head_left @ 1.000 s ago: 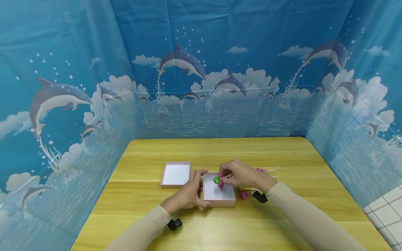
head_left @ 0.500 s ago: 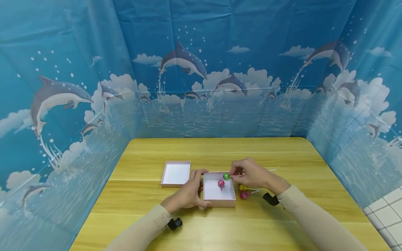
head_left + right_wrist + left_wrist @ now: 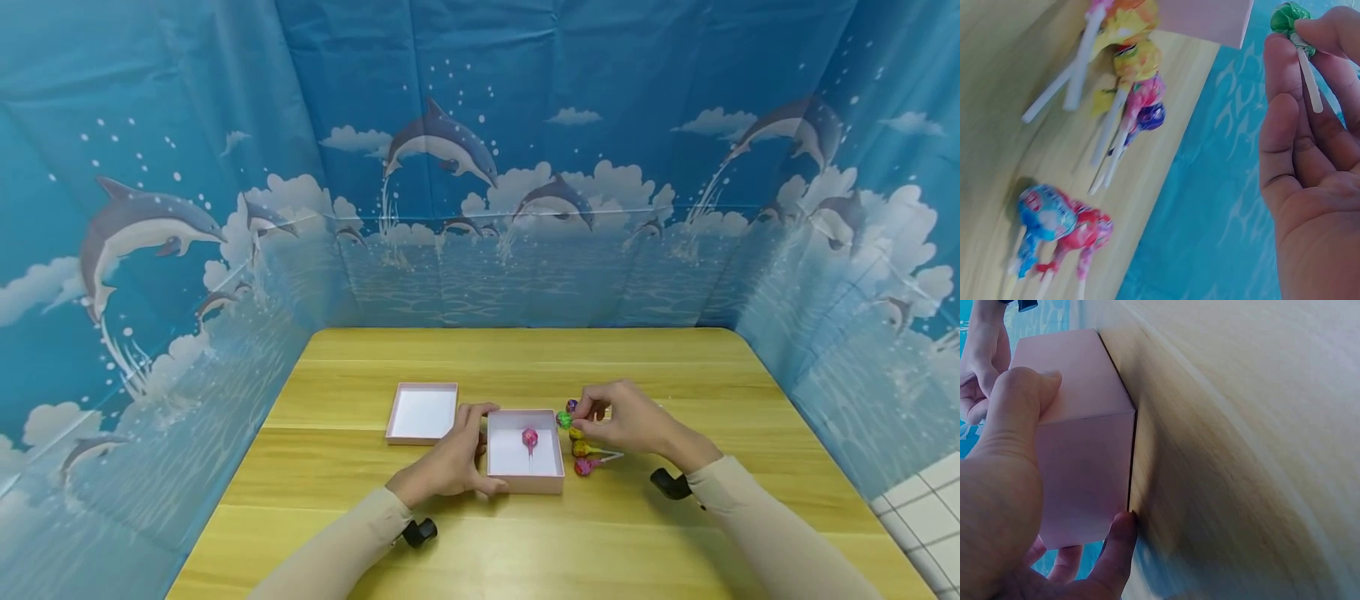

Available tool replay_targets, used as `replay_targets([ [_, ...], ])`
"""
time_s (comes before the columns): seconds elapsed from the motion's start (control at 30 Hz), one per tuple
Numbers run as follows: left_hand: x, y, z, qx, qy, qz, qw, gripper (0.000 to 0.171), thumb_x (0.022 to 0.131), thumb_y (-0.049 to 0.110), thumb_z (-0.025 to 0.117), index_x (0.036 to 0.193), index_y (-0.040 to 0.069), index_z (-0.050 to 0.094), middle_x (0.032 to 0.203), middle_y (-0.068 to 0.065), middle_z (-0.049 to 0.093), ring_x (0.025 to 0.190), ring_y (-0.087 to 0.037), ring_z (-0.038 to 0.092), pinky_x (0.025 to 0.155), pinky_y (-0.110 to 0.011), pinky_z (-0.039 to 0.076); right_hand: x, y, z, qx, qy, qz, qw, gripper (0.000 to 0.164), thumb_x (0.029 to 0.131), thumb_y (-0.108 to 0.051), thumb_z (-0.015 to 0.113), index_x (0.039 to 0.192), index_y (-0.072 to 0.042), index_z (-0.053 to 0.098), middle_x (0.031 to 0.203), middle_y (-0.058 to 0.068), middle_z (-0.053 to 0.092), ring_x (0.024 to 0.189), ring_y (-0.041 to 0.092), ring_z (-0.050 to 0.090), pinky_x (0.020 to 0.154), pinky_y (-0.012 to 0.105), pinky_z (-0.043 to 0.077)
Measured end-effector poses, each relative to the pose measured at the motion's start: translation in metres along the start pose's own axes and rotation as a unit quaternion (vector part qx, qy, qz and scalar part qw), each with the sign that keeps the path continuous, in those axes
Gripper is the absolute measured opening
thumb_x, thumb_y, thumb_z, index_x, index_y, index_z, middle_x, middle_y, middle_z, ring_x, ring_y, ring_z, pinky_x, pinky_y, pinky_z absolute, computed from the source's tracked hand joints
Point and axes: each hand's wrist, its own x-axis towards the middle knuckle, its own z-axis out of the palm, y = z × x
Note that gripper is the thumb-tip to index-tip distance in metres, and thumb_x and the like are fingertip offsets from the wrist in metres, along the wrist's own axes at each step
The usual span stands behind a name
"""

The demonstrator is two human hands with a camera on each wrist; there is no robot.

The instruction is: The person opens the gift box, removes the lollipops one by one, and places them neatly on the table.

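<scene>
My left hand [image 3: 456, 457] grips the left side of a pale pink open box [image 3: 525, 483]; in the left wrist view its thumb lies on one wall of the box [image 3: 1085, 456] and the fingers wrap another. A pink lollipop [image 3: 530, 438] lies inside on the white bottom. Just past the box's right rim, my right hand [image 3: 626, 421] pinches a green-wrapped lollipop [image 3: 565, 419]. The right wrist view shows thumb and fingertips at the base of the green candy [image 3: 1290, 17], its white stick pointing down across the palm.
Right of the box lie several lollipops, among them a yellow one [image 3: 582, 448] and a pink one [image 3: 583, 467]. In the right wrist view a blue lollipop [image 3: 1047, 211] lies beside red-pink ones. The box lid [image 3: 423, 412] rests left of the box. A dolphin curtain [image 3: 450, 275] surrounds the table.
My right hand has moved right, carrying the green lollipop from over the box to beyond its right rim. My left hand stays on the box, and the pink lollipop inside is uncovered from view.
</scene>
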Motion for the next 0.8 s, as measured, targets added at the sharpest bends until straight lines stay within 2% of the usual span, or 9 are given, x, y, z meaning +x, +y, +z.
replay_targets([
  [0.2, -0.001, 0.001, -0.001, -0.001, -0.001, 0.000, 1.0000, 0.125, 0.089, 0.036, 0.106, 0.181, 0.011, 0.026, 0.161, -0.017, 0.040, 0.117, -0.018, 0.061, 0.100, -0.026, 0.058, -0.009, 0.005, -0.004, -0.008, 0.005, 0.007, 1.000, 0.007, 0.104, -0.014, 0.089, 0.100, -0.019, 0.086, 0.091, -0.012, 0.083, 0.080, -0.002, 0.069, 0.077, 0.031, 0.062],
  [0.37, -0.001, 0.002, -0.001, 0.000, 0.001, 0.002, 1.0000, 0.124, 0.089, 0.037, 0.105, 0.180, 0.010, 0.027, 0.160, -0.019, 0.041, 0.115, -0.020, 0.061, 0.098, -0.027, 0.058, -0.017, 0.011, -0.005, -0.011, 0.013, 0.014, 1.000, 0.011, 0.103, -0.015, 0.091, 0.099, -0.024, 0.085, 0.092, -0.016, 0.082, 0.083, -0.002, 0.070, 0.079, 0.035, 0.064],
  [0.53, -0.001, 0.002, -0.001, 0.002, 0.000, -0.003, 1.0000, 0.124, 0.089, 0.037, 0.105, 0.181, 0.013, 0.026, 0.162, -0.016, 0.040, 0.114, -0.016, 0.060, 0.100, -0.025, 0.057, -0.026, 0.019, -0.006, -0.015, 0.028, 0.018, 0.999, 0.016, 0.101, -0.012, 0.091, 0.098, -0.025, 0.084, 0.093, -0.019, 0.081, 0.088, -0.003, 0.071, 0.080, 0.036, 0.064],
  [0.67, 0.000, 0.001, -0.001, 0.001, -0.001, -0.003, 1.0000, 0.124, 0.090, 0.038, 0.105, 0.182, 0.016, 0.026, 0.159, -0.013, 0.041, 0.113, -0.015, 0.058, 0.097, -0.024, 0.056, -0.033, 0.022, -0.006, -0.016, 0.039, 0.014, 0.999, 0.019, 0.100, -0.010, 0.092, 0.097, -0.026, 0.084, 0.093, -0.022, 0.080, 0.085, -0.003, 0.070, 0.078, 0.034, 0.064],
  [0.8, 0.000, 0.000, -0.001, 0.002, -0.001, 0.001, 1.0000, 0.124, 0.089, 0.039, 0.105, 0.181, 0.016, 0.026, 0.155, -0.013, 0.042, 0.112, -0.015, 0.058, 0.094, -0.024, 0.055, -0.040, 0.025, -0.007, -0.016, 0.044, 0.014, 0.999, 0.024, 0.099, -0.009, 0.093, 0.096, -0.030, 0.082, 0.093, -0.023, 0.078, 0.083, -0.003, 0.070, 0.079, 0.037, 0.067],
])
